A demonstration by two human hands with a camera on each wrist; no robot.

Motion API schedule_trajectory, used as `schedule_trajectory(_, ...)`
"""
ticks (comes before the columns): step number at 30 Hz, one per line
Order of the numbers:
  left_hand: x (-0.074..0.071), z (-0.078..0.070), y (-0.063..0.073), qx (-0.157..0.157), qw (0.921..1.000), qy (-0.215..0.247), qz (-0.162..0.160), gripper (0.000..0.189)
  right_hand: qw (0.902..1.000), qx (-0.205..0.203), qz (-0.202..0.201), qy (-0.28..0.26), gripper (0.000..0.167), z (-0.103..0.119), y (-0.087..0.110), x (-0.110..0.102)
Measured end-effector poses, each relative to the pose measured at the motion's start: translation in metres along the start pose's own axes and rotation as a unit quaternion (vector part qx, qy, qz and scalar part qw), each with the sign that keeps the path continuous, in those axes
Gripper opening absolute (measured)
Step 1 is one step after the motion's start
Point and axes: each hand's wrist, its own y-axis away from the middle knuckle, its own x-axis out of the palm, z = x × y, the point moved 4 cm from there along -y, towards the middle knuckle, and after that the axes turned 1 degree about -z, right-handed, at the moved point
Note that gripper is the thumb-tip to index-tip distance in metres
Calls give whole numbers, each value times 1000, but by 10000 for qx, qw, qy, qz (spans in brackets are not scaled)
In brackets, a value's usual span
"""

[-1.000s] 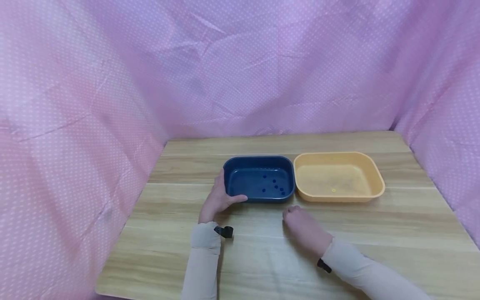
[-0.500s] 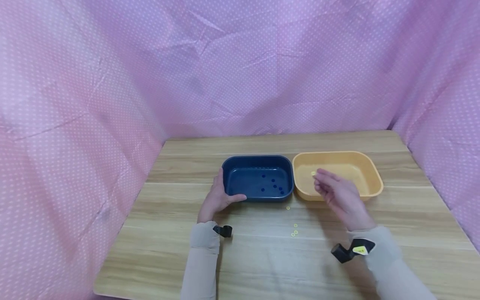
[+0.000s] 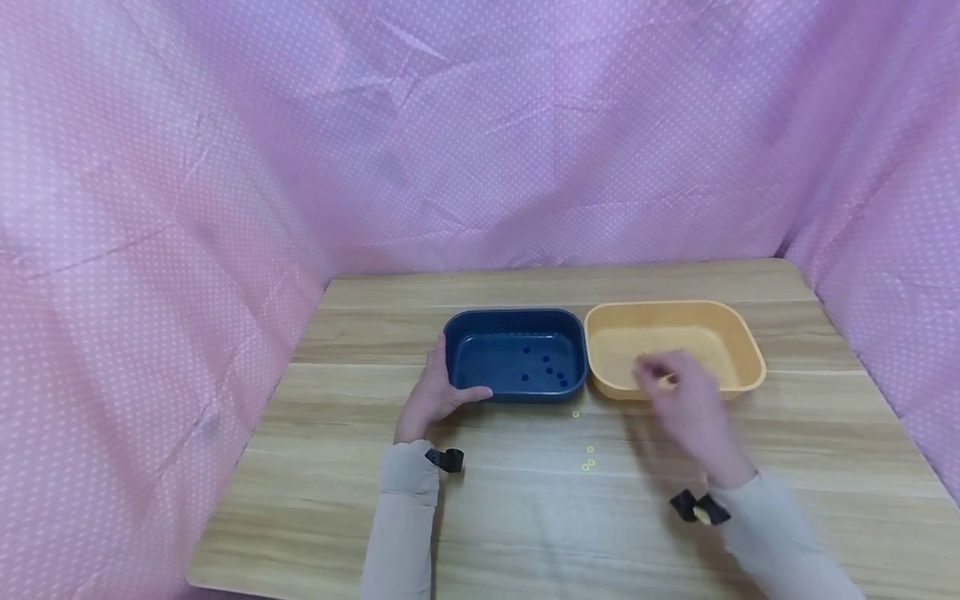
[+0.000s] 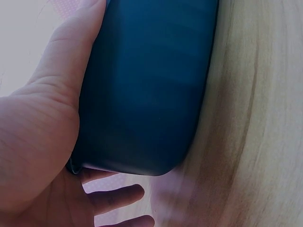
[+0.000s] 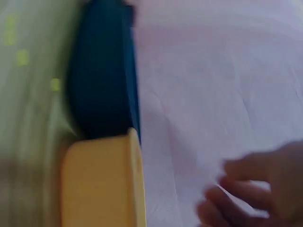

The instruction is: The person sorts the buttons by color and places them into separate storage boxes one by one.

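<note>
A dark blue bin [image 3: 517, 396] holds several small dark blue round pieces [image 3: 549, 371]. My left hand [image 3: 433, 396] rests on its front left corner, thumb along the front rim and fingers reaching past the left end; in the left wrist view the fingers are spread and fairly straight. Over the front of a yellow bin [image 3: 675, 310] hovers my right hand [image 3: 686, 400], blurred by motion. Its fingers are loosely bent, with nothing visible between the fingertips in the right wrist view. Several small yellow rings [image 3: 590, 450] lie on the table in front of the bins.
The two bins stand side by side on a wooden table [image 3: 510, 533]. Pink dotted cloth [image 3: 480, 167] hangs behind the table and along both sides. A small black camera [image 3: 448, 460] is strapped to the left wrist; black gear [image 3: 699, 506] sits at the right one.
From the table before the bins my right hand has risen over the yellow bin, pinching a yellow ring half a second ago; that ring no longer shows at its fingertips. The left hand stays put.
</note>
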Motion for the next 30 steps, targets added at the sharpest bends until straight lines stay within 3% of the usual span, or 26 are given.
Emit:
schedule_trajectory(2,-1,-1,1,-16,10000,-3,-16,129,9863,-1067,728,1029,9,10,16,24)
schedule_trajectory(5,-2,-2,0,0,10000,-27,-39,129,9460,-1958,1606,2025,5,17,40,58)
schedule_trajectory(7,-3,-3,0,43,10000,-52,-33,129,9228,-2274,1746,2575,9,17,51,73)
schedule_trajectory(9,-3,-4,-1,64,10000,-71,-12,128,9092,-2403,1689,2950,12,18,57,80)
schedule_trajectory(15,-5,-5,-1,37,10000,-42,-15,127,8828,-2849,1571,3388,9,24,60,89)
schedule_trajectory(17,-5,-5,-1,50,10000,-53,-29,127,8772,-2932,1652,3425,8,25,57,91)
schedule_trajectory(20,-4,-4,0,17,10000,-80,-16,127,8772,-2868,1896,3352,7,26,51,92)
schedule_trajectory(24,-2,-2,2,-73,9999,-108,56,129,8853,-2619,2200,3151,11,24,45,90)
schedule_trajectory(30,1,-2,0,-62,10000,-48,3,129,8913,-2650,2122,3005,15,22,38,89)
